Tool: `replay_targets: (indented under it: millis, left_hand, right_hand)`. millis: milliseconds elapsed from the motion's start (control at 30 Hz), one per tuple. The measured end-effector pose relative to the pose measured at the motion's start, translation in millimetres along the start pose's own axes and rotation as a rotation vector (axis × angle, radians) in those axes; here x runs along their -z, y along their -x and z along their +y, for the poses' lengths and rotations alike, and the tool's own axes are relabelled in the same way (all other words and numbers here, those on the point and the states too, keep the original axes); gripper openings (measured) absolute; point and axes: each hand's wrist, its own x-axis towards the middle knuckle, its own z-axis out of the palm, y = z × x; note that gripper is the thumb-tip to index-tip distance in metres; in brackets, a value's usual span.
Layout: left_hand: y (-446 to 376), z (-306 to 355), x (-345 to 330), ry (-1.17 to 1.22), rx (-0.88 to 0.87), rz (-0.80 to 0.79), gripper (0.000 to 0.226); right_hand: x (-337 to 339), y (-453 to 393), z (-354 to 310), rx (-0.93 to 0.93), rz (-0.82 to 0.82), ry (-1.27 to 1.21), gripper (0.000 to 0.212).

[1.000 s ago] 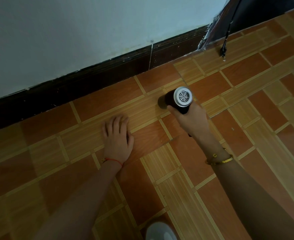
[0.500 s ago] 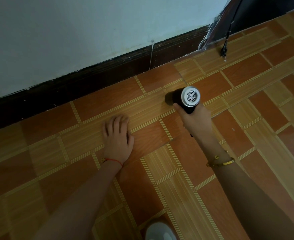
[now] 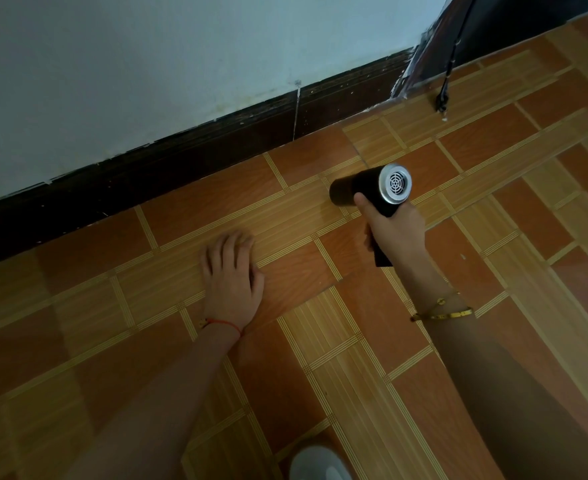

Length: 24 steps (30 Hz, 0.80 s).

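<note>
The person is crouched over a tiled floor (image 3: 216,209) and is working along the strip that runs beside the dark skirting board (image 3: 181,168) with a small black handheld blower (image 3: 361,192). The right hand (image 3: 394,230) holds the blower by its handle: the grip is closed round it, fingers and thumb wrapped, with the lower end of the handle showing below the palm. The blower is held just above the tiles, to the right of the middle of the view. Its silver grilled rear end (image 3: 395,183) faces the camera and its dark barrel points left and slightly away, along the floor towards the skirting. The left hand (image 3: 232,271) holds nothing; it lies flat on the tiles with straight fingers, palm down, well apart from the blower, and seems to serve as a prop. The step in hand looks like a pass of the airstream over the tiles and joints near the wall; whether the motor runs cannot be told. The next move probably calls for a steady sweep of the barrel along the joints, kept low and level, with the left hand shifted if the stream is to cross where it lies. A thin black cable (image 3: 446,74) hangs by the corner at the upper right, well away from both hands.
</note>
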Motion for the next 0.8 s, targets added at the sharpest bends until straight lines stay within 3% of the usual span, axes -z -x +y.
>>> replay_targets:
  millis: [133,400,533,800]
  left_hand:
    - [-0.4,0.0,-0.2,-0.007,-0.003,-0.005,0.051]
    - [-0.5,-0.2,0.1,-0.001,-0.003,-0.009,0.051]
    - [-0.3,-0.4,-0.4,-0.004,-0.001,-0.006,0.051]
    - [0.0,-1.0,-0.7,0.005,-0.004,0.004,0.051]
  right_hand:
    - [2.6,0.0,4.4,0.042,-0.06,0.073,0.036]
    - [5.4,2.9,-3.0,0.079,-0.013,0.237,0.082]
    - [0.8,3.6,-9.7,0.143,0.019,0.261,0.069]
    - [-8.2,-4.8,-21.5,0.199,-0.016,0.277,0.067]
